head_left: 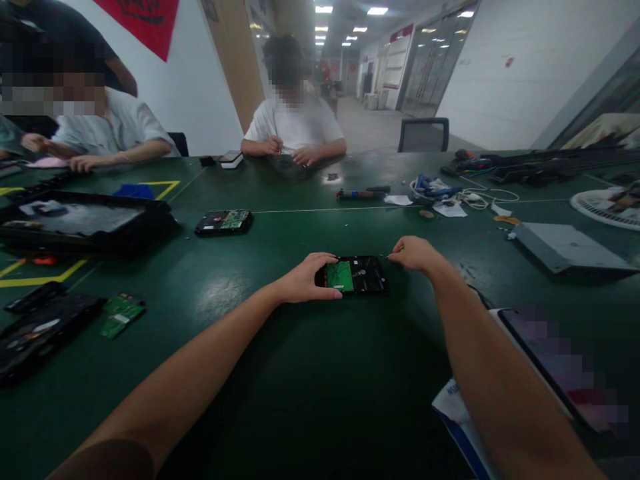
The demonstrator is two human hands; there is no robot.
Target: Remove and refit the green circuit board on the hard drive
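Observation:
A hard drive (369,275) lies flat on the green table, its black underside and green circuit board facing up. My left hand (313,279) is closed around the drive's left end, thumb on the near edge and fingers on the far edge. Just off the drive's far right corner, my right hand (413,255) pinches a thin screwdriver-like tool (401,248). Only a bit of yellow-green and a slender tip pointing at the drive show between the fingers. Whether the tip touches the drive I cannot tell.
Another hard drive (223,222) lies farther left. A loose green circuit board (121,315) rests beside black drive parts (45,327). At right are a grey metal box (570,245), a tablet-like screen (555,367) and tangled cables (440,190). A person (295,123) sits opposite.

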